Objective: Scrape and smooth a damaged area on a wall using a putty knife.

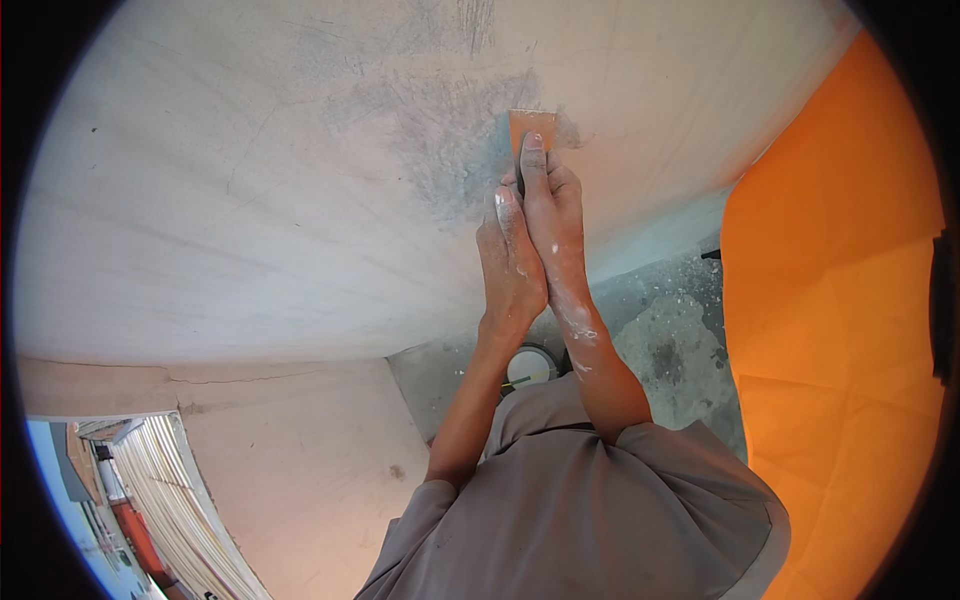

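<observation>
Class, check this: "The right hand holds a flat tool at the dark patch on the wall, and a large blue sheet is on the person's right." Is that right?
Not quite: the large sheet is orange, not blue, as the head view shows. The right hand does hold a flat tool at the dark patch.
</observation>
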A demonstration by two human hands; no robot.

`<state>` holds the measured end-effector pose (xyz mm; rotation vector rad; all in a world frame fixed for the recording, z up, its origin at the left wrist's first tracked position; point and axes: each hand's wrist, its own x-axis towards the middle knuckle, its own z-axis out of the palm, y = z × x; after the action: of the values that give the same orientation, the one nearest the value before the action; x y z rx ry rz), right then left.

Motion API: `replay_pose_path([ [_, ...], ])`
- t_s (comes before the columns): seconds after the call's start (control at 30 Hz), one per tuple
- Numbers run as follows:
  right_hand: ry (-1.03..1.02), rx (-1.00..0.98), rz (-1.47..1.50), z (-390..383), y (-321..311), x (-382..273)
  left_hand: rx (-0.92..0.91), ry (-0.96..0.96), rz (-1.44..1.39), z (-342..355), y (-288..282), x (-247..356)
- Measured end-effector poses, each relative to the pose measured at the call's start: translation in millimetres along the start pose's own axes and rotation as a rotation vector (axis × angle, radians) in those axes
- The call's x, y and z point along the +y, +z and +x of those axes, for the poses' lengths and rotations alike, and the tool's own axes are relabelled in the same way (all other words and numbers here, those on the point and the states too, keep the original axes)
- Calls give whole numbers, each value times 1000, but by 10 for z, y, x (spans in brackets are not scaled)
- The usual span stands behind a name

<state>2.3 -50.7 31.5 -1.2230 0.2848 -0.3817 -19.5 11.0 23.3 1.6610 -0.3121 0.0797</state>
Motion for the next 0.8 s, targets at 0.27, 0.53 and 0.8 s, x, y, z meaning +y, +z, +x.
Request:
replay_pose_path([
  [0.27, 20, -23, 56, -3, 28, -60, -9, -4, 40, 57, -40, 139],
  [0.53, 50, -72, 294, -46, 112, -116, -16, 4, 251, 129, -185, 486],
  [0.8, -107, -41, 252, -7, 33, -247, -92, 37, 235, 177, -72, 498],
])
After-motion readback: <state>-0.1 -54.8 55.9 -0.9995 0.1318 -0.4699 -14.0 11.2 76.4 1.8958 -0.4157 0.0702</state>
